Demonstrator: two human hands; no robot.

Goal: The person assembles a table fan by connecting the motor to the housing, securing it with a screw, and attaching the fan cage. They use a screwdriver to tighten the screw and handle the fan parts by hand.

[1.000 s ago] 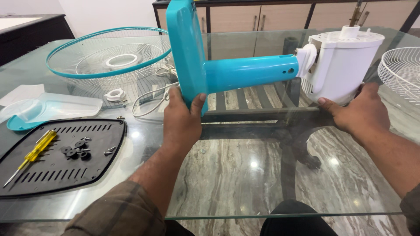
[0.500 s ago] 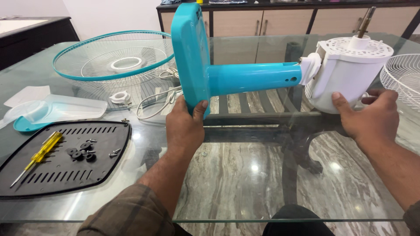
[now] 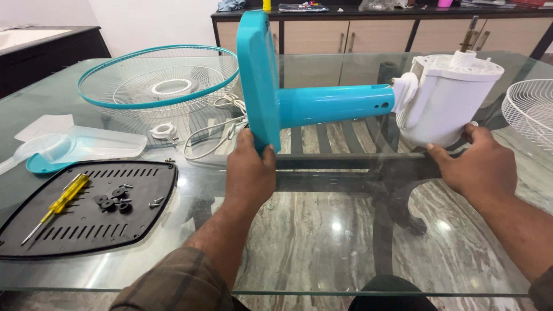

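A table fan body lies on its side over the glass table (image 3: 322, 242). Its turquoise base (image 3: 257, 80) stands on edge, and a turquoise stem (image 3: 334, 105) runs right to the white motor housing (image 3: 449, 98). My left hand (image 3: 250, 173) grips the lower edge of the base. Under the near bottom side of the motor housing sits my right hand (image 3: 475, 164), with the thumb against it. A metal shaft sticks up from the housing top.
A turquoise-rimmed wire fan guard (image 3: 158, 78) lies at the back left, with a white cord and nut beside it. At the left is a black vented plate (image 3: 86, 207) with screws, black washers and a yellow screwdriver (image 3: 57, 204). Clear fan blades (image 3: 80, 144) lie behind it. A white wire guard (image 3: 530, 109) is at right.
The fan body has shifted slightly right and the housing has dropped a little. My right hand moved from the housing's side to beneath it. My left hand keeps its grip.
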